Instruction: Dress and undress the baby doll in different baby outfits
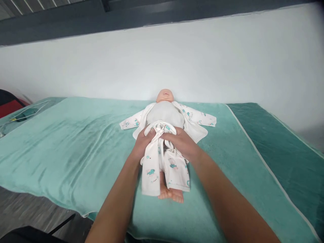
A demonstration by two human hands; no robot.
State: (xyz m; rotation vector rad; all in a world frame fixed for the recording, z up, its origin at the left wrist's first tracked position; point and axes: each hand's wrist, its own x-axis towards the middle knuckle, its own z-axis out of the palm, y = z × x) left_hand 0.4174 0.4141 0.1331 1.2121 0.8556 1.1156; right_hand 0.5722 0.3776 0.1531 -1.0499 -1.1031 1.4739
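A baby doll (165, 113) lies on its back in the middle of the table, head towards the wall and bare feet towards me. Its white printed jacket (201, 117) hangs wide apart at the front, both sleeves spread out sideways. Over the doll's lower belly and legs I hold white printed baby pants (151, 168), bunched at the waistband. My left hand (144, 141) grips the waistband on the left, thumb on top. My right hand (181, 141) grips it on the right, thumb pointing inward. The pant legs drape over the doll's legs, and its feet show below them.
A light green cloth (63, 145) with some wrinkles covers the table, with a darker green cloth (280, 145) at the right. Behind stands a white wall (162, 60). A red and black item (10, 104) is at the far left edge.
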